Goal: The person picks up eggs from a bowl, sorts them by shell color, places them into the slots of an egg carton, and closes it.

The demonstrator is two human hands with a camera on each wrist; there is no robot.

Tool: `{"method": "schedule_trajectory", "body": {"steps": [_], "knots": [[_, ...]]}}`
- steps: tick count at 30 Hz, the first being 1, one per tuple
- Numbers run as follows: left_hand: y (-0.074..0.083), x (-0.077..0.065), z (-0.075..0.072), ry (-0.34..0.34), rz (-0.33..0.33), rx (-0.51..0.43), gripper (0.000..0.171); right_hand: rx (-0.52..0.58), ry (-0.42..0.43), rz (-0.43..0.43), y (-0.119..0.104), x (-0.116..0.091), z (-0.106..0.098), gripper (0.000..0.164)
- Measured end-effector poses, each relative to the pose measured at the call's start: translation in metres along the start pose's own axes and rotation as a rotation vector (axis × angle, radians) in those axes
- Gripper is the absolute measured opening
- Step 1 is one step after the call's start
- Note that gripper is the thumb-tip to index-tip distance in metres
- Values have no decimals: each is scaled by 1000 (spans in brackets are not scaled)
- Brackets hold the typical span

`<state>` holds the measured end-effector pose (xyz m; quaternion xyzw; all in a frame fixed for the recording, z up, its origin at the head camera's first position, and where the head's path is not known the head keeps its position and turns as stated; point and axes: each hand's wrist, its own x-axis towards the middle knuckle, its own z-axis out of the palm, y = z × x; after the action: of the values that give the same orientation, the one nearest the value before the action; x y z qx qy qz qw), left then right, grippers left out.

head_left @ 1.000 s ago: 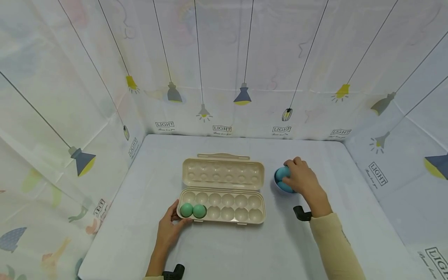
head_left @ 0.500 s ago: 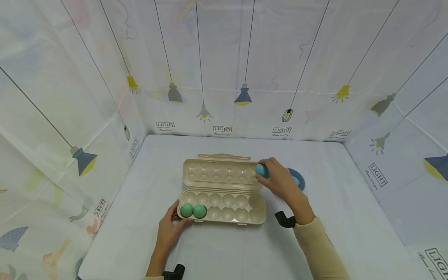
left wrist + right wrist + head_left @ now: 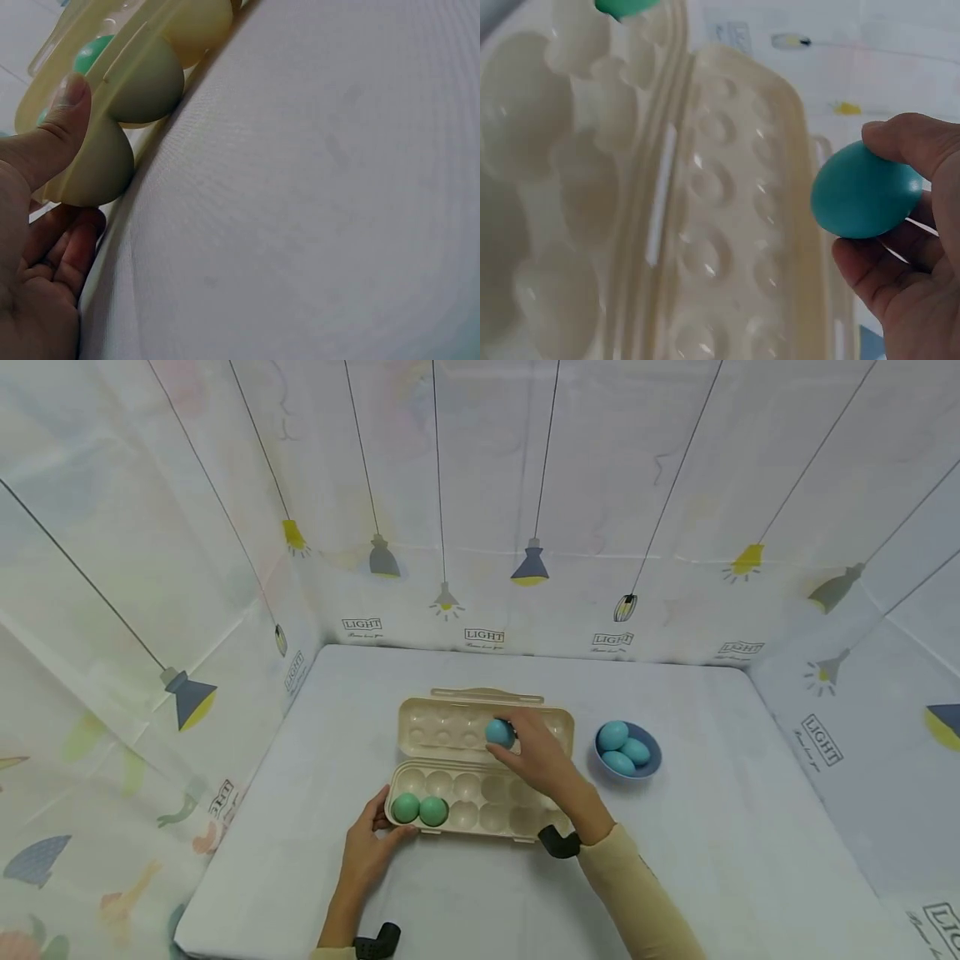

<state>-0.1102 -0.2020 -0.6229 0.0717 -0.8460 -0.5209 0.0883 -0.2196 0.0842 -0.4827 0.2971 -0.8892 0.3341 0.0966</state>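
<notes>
A beige egg carton point(image 3: 462, 814) lies open, its lid point(image 3: 438, 727) folded back. Two green eggs point(image 3: 420, 810) sit side by side in the front row at the left end. My left hand point(image 3: 367, 847) grips the carton's front left corner; in the left wrist view the thumb point(image 3: 56, 135) lies over the rim and curled fingers are beside the cups. Above the carton my right hand point(image 3: 543, 758) pinches a blue egg point(image 3: 866, 189) between thumb and fingers, apart from the cups. Part of the tray's right side is hidden behind this hand and wrist.
To the carton's right stands a blue bowl point(image 3: 654, 762) with three blue eggs point(image 3: 617, 763) in it. The white table point(image 3: 480, 902) is bordered by printed cloth walls point(image 3: 480, 485) at the back and sides.
My right hand has lifted a blue egg from the bowl and carried it left over the carton. The left hand keeps its place at the corner. The head view has shifted slightly.
</notes>
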Motion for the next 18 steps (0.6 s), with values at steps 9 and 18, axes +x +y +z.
{"method": "schedule_trajectory", "body": {"steps": [9,18], "knots": [[2,0,-1,13,9,6,88,55,-64,-130,-14,12,63,42],[2,-1,-1,-14,-17,1,87,18,-202,-139,-33,18,99,39]]}}
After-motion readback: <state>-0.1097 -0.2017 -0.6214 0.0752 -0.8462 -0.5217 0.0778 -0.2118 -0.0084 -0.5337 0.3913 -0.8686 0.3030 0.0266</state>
